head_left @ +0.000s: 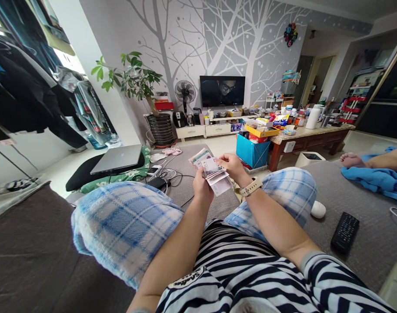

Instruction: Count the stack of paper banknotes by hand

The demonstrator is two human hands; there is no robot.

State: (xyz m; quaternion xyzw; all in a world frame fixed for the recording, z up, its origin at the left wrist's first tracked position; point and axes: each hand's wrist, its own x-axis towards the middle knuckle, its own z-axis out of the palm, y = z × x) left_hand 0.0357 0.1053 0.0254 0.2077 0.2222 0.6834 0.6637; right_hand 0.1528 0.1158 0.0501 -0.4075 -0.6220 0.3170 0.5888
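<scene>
A fanned bundle of banknotes is held in front of my body, between my knees. My left hand is closed round the lower left side of the notes. My right hand, with a beige watch on its wrist, pinches the notes at their upper right edge. Some notes are pinkish white, and greenish ones stick out at the top left. My legs in blue and white plaid are bent on either side.
On the grey sofa lie a closed laptop and cables at left, and a white mouse and black remote at right. A blue box stands by a cluttered table. Another person's foot rests at far right.
</scene>
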